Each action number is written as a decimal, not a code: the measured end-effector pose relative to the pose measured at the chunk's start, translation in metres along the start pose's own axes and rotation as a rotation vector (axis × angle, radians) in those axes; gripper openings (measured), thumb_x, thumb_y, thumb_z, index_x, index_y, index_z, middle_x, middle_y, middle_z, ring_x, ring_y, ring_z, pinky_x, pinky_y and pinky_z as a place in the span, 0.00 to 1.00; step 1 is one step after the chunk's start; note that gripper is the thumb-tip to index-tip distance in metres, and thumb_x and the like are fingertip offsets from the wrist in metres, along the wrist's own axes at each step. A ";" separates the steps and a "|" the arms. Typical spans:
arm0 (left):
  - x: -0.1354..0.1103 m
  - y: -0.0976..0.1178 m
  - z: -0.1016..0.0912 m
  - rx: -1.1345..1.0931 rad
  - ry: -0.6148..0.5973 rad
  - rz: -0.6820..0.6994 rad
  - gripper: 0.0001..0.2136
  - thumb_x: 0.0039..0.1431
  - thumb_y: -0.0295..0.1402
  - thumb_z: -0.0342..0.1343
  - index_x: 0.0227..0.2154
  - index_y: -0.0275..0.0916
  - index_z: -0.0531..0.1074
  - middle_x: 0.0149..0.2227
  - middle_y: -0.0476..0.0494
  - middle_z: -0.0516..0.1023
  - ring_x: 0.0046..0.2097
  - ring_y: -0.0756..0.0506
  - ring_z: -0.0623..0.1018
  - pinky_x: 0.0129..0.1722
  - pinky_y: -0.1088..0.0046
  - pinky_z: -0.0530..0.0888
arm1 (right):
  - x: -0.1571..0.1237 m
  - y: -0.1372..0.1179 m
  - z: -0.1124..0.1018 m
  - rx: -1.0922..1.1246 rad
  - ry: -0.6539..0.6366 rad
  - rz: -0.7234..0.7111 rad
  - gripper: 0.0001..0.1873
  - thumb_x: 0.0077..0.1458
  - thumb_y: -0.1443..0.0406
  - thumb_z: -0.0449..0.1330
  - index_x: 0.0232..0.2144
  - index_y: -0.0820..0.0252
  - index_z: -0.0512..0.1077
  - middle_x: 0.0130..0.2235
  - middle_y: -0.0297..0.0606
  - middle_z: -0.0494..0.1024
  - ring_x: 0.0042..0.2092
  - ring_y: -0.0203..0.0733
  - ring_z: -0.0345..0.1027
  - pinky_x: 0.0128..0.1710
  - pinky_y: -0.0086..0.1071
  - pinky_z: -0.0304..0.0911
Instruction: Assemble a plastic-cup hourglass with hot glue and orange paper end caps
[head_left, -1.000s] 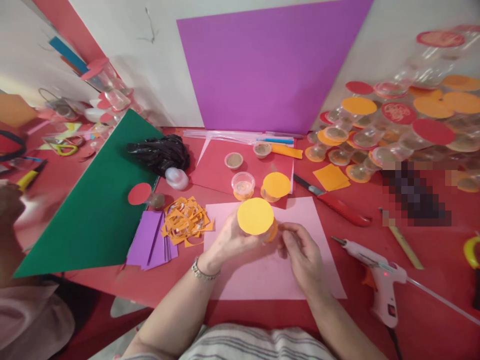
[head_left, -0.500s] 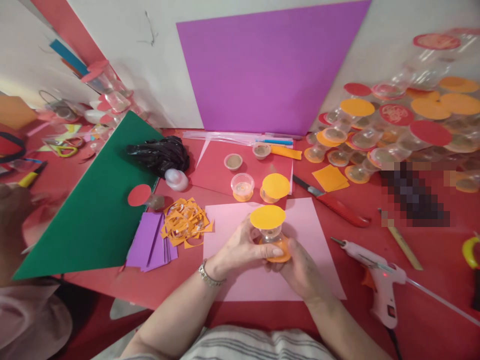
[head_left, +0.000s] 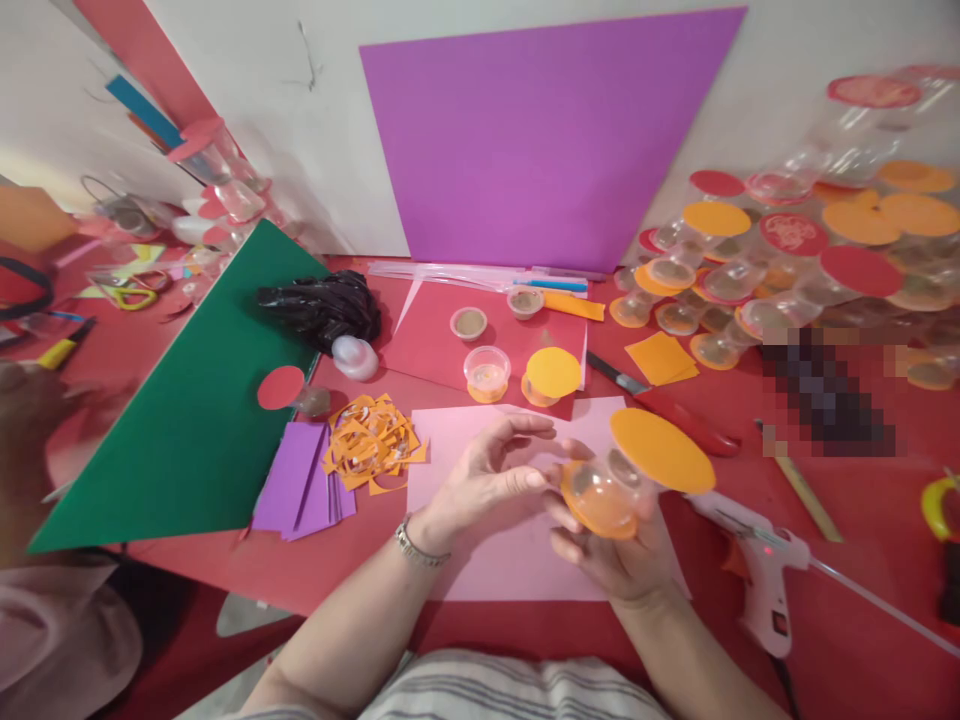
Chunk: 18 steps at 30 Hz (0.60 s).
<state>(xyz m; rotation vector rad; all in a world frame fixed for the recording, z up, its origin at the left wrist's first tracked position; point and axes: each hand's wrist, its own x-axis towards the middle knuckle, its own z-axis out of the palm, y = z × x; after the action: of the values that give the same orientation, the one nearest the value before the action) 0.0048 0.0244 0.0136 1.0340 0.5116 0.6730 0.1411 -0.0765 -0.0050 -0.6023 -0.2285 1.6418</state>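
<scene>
Tilted to the right above the pink sheet (head_left: 465, 560), a clear plastic cup piece with orange paper discs at both ends (head_left: 604, 495) rests in my right hand (head_left: 637, 560), whose fingers curl round its lower end. My left hand (head_left: 480, 480) is beside it on the left, fingers apart and holding nothing; its thumb tip points at the cup piece. Just beyond the hands stand a similar piece with a yellow-orange disc on top (head_left: 553, 372) and a clear open cup on an orange base (head_left: 487, 374).
A white hot glue gun (head_left: 772, 560) with a red light lies at right, near a red box cutter (head_left: 690, 425). Many disc-topped cup pieces (head_left: 716, 218) are piled back right. Orange paper scraps (head_left: 373, 440) and purple strips (head_left: 296, 475) lie left, beside a green board (head_left: 202, 420).
The cup piece was upright between both hands. Now my left hand has let go and opened, while my right hand has tipped the piece over to the right.
</scene>
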 end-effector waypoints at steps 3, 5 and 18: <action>0.000 0.002 0.002 0.011 0.061 0.030 0.22 0.49 0.45 0.70 0.43 0.39 0.75 0.46 0.41 0.75 0.50 0.41 0.75 0.55 0.62 0.71 | 0.000 -0.004 0.004 0.001 0.019 -0.040 0.25 0.45 0.45 0.70 0.45 0.42 0.76 0.42 0.34 0.78 0.30 0.33 0.62 0.24 0.25 0.62; 0.000 0.003 0.002 0.046 0.080 0.035 0.21 0.50 0.46 0.70 0.42 0.39 0.75 0.46 0.41 0.75 0.50 0.41 0.75 0.55 0.61 0.70 | 0.001 -0.004 0.005 -0.009 0.058 -0.053 0.22 0.46 0.46 0.69 0.44 0.43 0.76 0.43 0.34 0.78 0.31 0.34 0.64 0.25 0.26 0.64; -0.003 -0.010 0.004 0.249 0.112 0.089 0.33 0.43 0.50 0.71 0.50 0.40 0.69 0.51 0.37 0.73 0.54 0.37 0.73 0.57 0.59 0.69 | 0.002 0.017 0.001 -0.741 0.324 -0.392 0.30 0.54 0.59 0.66 0.58 0.47 0.64 0.61 0.39 0.69 0.63 0.48 0.60 0.60 0.43 0.62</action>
<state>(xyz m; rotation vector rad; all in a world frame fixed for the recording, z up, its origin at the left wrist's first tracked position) 0.0082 0.0168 0.0066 1.2631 0.6613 0.7627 0.1262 -0.0770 -0.0129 -1.2794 -0.6827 1.0293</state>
